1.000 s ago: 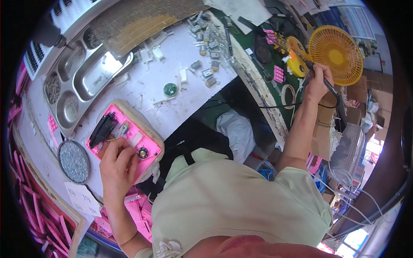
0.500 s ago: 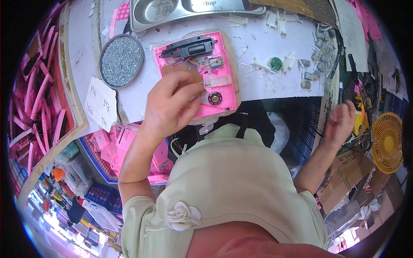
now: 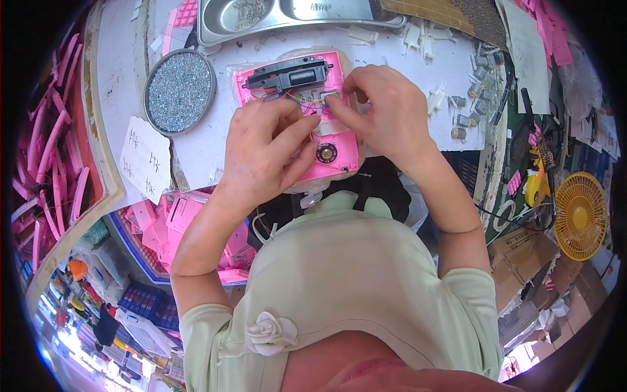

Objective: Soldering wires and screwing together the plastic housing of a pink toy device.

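Head view showed left hand (image 3: 258, 147) and right hand (image 3: 392, 114), fingers bent over the pink casing (image 3: 343, 151) at the near edge of the desk (image 3: 196, 153), grip indiscernible.

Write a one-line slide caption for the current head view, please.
Left hand and right hand over an open pink plastic housing with a black plastic unit and a round speaker.

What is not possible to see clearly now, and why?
Head view:
What the left hand pinches, if anything: its fingers hide it.
Part of the small motor: the right hand covers it.
Far side of the metal tray: cut by the upper edge.
Single metal pieces in the round dish: too small.
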Demonstrator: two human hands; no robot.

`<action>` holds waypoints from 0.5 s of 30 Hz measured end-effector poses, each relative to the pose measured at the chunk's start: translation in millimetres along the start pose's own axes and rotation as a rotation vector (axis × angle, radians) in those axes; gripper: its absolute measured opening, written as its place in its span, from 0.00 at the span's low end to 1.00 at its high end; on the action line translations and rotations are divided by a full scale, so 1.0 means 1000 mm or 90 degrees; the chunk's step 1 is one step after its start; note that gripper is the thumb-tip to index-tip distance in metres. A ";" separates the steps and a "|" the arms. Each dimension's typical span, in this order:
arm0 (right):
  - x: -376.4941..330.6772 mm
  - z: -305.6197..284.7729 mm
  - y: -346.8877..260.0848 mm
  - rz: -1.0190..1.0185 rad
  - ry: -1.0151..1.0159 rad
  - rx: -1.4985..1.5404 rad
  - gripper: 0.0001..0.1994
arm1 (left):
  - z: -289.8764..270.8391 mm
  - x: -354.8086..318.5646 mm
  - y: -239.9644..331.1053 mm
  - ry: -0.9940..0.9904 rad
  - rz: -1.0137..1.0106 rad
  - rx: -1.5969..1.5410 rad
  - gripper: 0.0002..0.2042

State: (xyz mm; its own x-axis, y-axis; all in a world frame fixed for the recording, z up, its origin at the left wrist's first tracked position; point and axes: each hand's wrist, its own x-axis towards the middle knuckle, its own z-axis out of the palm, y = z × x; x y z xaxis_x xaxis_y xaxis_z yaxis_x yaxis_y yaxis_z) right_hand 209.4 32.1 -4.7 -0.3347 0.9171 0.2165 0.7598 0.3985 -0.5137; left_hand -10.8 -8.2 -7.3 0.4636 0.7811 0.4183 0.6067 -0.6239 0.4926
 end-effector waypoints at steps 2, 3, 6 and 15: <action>0.006 -0.003 -0.005 0.004 -0.063 -0.047 0.11 | 0.005 0.004 -0.003 0.009 0.000 0.010 0.17; 0.006 -0.003 -0.006 -0.006 -0.066 -0.068 0.11 | 0.007 0.006 -0.004 0.014 0.000 0.015 0.17; 0.007 -0.006 -0.008 -0.020 -0.078 -0.096 0.12 | 0.010 0.011 -0.005 0.006 0.006 0.040 0.17; 0.005 -0.002 0.005 0.177 -0.140 0.164 0.10 | 0.012 0.018 -0.004 -0.025 0.010 0.115 0.16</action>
State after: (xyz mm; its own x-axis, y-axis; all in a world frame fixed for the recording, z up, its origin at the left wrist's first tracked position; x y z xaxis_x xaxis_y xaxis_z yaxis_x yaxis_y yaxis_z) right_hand 212.4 38.9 -4.6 -0.2685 0.9549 -0.1265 0.6834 0.0963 -0.7237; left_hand 2.5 8.5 -11.4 0.4967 0.7738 0.3931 0.7033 -0.6243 0.3401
